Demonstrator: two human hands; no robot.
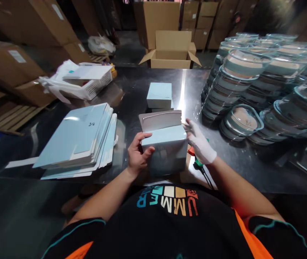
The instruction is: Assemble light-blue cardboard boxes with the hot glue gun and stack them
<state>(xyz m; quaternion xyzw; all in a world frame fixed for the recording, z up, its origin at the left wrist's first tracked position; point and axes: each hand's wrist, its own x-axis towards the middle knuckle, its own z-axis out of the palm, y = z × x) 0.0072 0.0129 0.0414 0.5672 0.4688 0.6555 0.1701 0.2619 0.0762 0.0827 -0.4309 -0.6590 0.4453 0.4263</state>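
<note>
A light blue cardboard box (166, 153) stands in front of my body at the table's near side, its pale flap (161, 120) raised at the far edge. My left hand (138, 153) grips its left side, thumb on the near face and fingers along the top edge. On the opposite side, my right hand (200, 142), in a white glove, holds the right edge; some of its fingertips are hidden. Just beyond stands another light blue box (159, 94), closed. Flat, folded light blue boxes (75, 133) lie stacked to the left.
Stacks of clear round-cornered containers (241, 86) crowd the table's right side. A white plastic basket (96, 84) with papers sits at the far left. Beyond the far edge is an open carton (171, 63). A green-and-black corded object (198, 165) lies below my right hand.
</note>
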